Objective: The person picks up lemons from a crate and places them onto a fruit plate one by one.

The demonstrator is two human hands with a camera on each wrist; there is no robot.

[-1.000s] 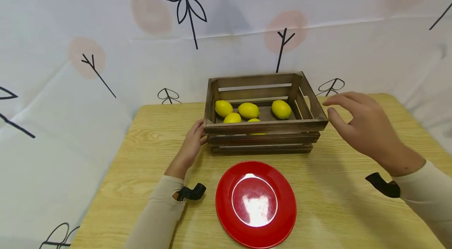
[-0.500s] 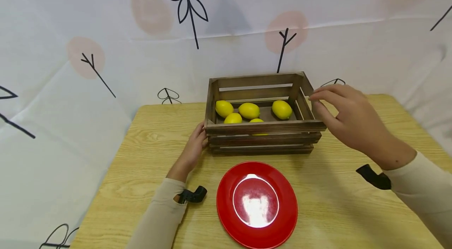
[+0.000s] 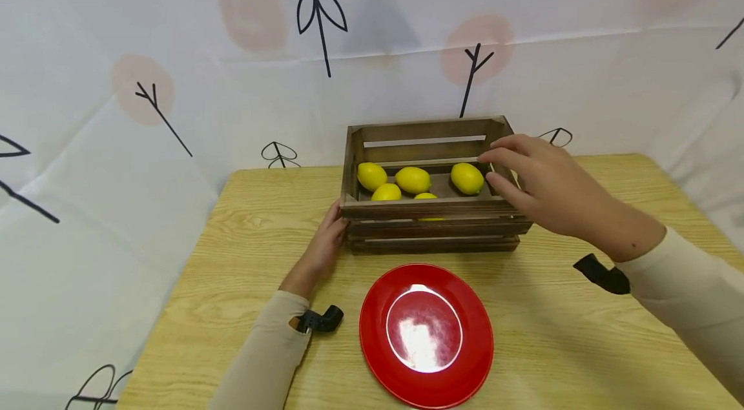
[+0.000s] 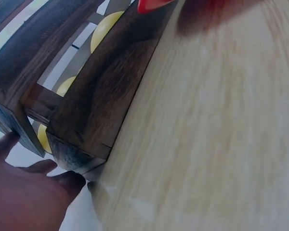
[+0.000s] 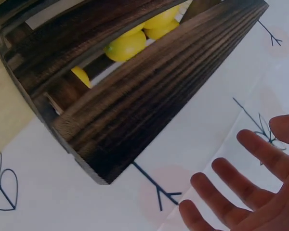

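Note:
A dark wooden slatted crate (image 3: 430,210) stands at the back of the table with several yellow lemons inside. My left hand (image 3: 323,247) rests against the crate's left end; in the left wrist view, its extended fingers touch the slats. Over the crate's right end hovers my right hand (image 3: 540,187), fingers loosely bent and apart, holding nothing. Its fingertips are close to the rightmost lemon (image 3: 467,178), with a gap between them. The front slats partly hide the nearest lemon (image 3: 427,196). Through the crate's gaps, lemons (image 5: 126,46) also show in the right wrist view.
A round red plate (image 3: 426,336) lies on the light wood table (image 3: 232,281) in front of the crate. Behind the table hangs a white cloth (image 3: 395,87) with plant drawings. The crate's raised rim surrounds the lemons.
My right hand has moved left, from beside the crate's right end to above its inside near the rightmost lemon. My left hand stays against the crate.

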